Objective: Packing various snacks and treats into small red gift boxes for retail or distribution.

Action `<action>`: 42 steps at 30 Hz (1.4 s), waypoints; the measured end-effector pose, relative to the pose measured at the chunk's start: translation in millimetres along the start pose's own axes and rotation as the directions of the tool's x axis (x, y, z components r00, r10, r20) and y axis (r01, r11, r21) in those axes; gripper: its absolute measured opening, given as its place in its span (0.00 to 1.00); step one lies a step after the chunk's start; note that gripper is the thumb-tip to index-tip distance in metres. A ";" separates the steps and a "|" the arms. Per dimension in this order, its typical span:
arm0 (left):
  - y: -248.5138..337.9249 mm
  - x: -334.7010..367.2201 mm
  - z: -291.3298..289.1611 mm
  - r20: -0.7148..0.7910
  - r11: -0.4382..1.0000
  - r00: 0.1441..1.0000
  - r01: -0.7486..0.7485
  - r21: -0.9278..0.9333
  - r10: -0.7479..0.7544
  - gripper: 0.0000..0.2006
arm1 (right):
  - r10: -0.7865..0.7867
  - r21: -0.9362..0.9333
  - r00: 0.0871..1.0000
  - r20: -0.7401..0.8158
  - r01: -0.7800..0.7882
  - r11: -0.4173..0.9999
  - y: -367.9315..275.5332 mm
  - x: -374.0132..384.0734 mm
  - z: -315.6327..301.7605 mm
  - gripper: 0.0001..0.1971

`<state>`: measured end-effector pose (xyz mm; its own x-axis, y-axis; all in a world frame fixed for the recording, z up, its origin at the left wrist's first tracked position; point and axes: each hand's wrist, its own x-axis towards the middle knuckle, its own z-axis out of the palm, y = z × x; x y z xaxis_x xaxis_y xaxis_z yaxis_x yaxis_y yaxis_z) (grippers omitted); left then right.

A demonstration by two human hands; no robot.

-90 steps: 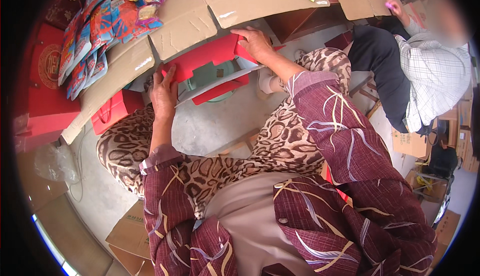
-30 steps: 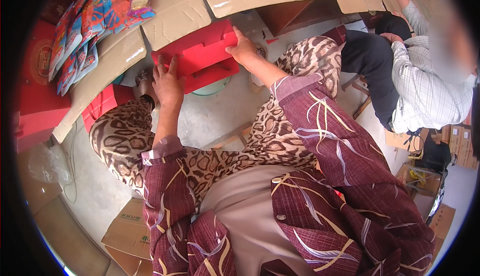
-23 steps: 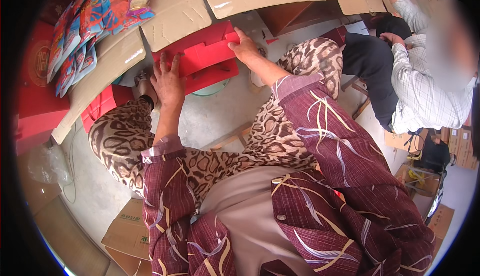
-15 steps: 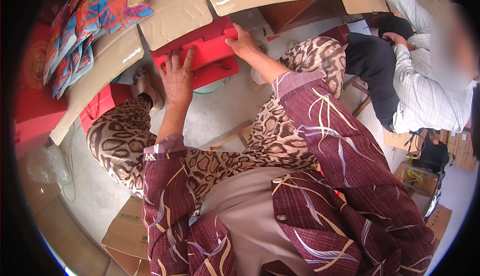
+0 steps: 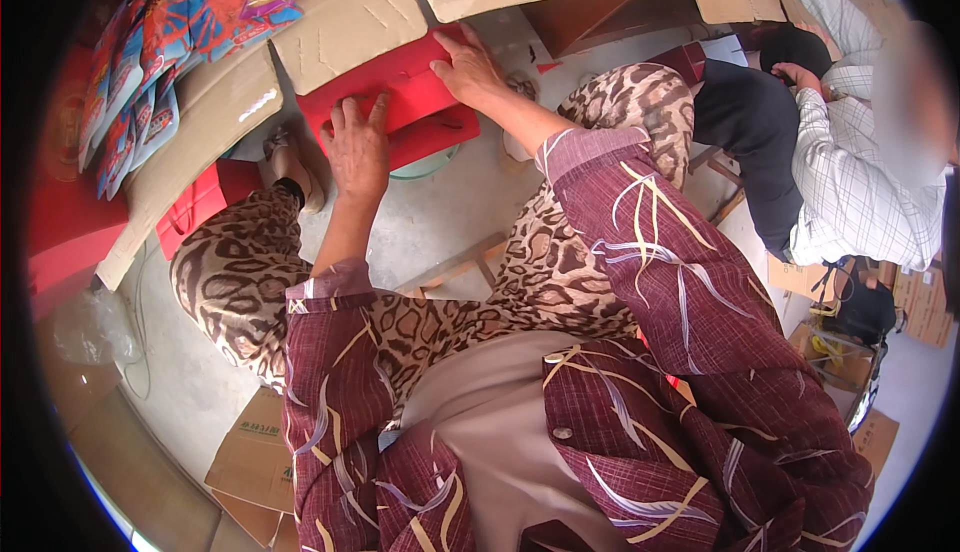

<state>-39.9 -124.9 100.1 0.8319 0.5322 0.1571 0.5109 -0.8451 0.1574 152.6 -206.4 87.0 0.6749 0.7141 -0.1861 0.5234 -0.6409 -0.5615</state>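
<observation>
A red cardboard box (image 5: 400, 79) sits at the near edge of the cardboard-covered work surface, over my knees. My left hand (image 5: 358, 147) grips its near edge on the left, fingers bent over the red panel. At the right end my right hand (image 5: 468, 70) holds the box, its thumb and index finger lying over the top and the other fingers curled. A lower red panel (image 5: 435, 137) hangs out below the near edge. What is inside the box is hidden.
Blue-and-red snack packets (image 5: 165, 37) pile up on the cardboard sheet (image 5: 350, 47) at the far left. More red boxes (image 5: 205, 202) stand at left. A light green basin (image 5: 425, 165) shows beneath. Another person in a checked shirt (image 5: 850, 167) sits at right. A brown carton (image 5: 252, 452) stands lower left.
My right hand has shifted left and inward over the box's top. The slotted flap on the near side has been pressed in. My left hand stays nearly in place.
</observation>
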 end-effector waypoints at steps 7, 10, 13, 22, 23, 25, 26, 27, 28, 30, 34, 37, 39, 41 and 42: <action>-2.3 4.1 -2.4 0.032 1.000 0.999 -0.016 -0.019 0.016 0.29 | 0.021 -0.047 1.000 0.009 -0.021 0.999 0.3 6.6 3.6 0.30; 2.2 5.0 -5.5 0.027 1.000 0.999 -0.019 -0.013 0.020 0.30 | 0.029 -0.066 0.999 0.017 -0.028 0.997 1.0 8.2 3.4 0.31; 4.8 3.2 -9.1 0.099 0.999 0.994 0.044 -0.029 -0.041 0.31 | 0.052 -0.072 0.998 0.036 -0.050 0.996 -1.0 3.0 3.5 0.32; 0.0 4.4 -9.6 0.137 0.996 0.990 0.046 -0.073 -0.035 0.31 | 0.063 -0.080 0.998 0.022 -0.061 0.995 -2.9 0.4 4.8 0.31; -0.2 5.0 -9.1 0.140 0.996 0.990 0.044 -0.080 -0.032 0.31 | 0.063 -0.081 0.998 0.023 -0.061 0.995 -2.3 0.3 4.9 0.31; -1.0 5.5 -7.9 0.143 0.995 0.989 0.044 -0.088 -0.031 0.31 | 0.051 -0.073 0.999 0.016 -0.050 0.996 -1.3 0.3 4.2 0.30; -1.7 5.4 -6.9 0.150 0.995 0.988 0.044 -0.087 -0.031 0.31 | 0.050 -0.074 0.999 0.018 -0.048 0.996 -1.6 0.2 4.5 0.30; -2.3 5.4 -6.2 0.158 0.995 0.987 0.045 -0.087 -0.030 0.30 | 0.047 -0.083 0.999 0.018 -0.046 0.995 -1.9 -0.1 5.0 0.30; -2.9 5.8 -6.8 0.159 0.995 0.987 0.047 -0.086 -0.033 0.30 | 0.045 -0.092 0.999 0.018 -0.043 0.995 -2.3 -0.3 5.5 0.29; -4.4 6.4 -8.8 0.182 0.997 0.983 0.034 -0.065 -0.022 0.31 | 0.031 -0.083 0.999 0.022 -0.029 0.996 -2.6 -1.1 6.5 0.29; -1.3 9.2 -8.7 0.179 0.999 0.984 0.024 -0.045 -0.015 0.30 | 0.024 -0.081 1.000 0.020 -0.023 0.996 -0.5 -1.4 4.2 0.28; -1.4 10.1 -8.3 0.180 0.999 0.984 0.020 -0.041 -0.013 0.29 | 0.015 -0.077 1.000 0.016 -0.013 0.997 0.0 -2.0 4.9 0.28; -1.4 10.1 -7.0 0.166 1.000 0.986 0.005 -0.003 -0.004 0.28 | 0.008 -0.082 1.000 0.018 -0.006 0.997 0.4 -2.6 5.6 0.28; -0.1 10.7 -8.6 0.183 1.000 0.983 0.012 0.007 -0.013 0.29 | 0.003 -0.088 1.000 0.019 -0.001 0.996 0.3 -3.5 5.9 0.28; 0.8 11.2 -9.0 0.200 1.000 0.979 0.019 0.017 -0.022 0.29 | 0.004 -0.085 1.000 0.003 -0.004 0.996 0.2 -4.8 6.4 0.28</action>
<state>-32.2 -119.2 110.8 0.8473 0.5293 -0.0448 0.5298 -0.8358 0.1440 146.1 -208.2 82.6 0.6757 0.7121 -0.1907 0.5631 -0.6655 -0.4899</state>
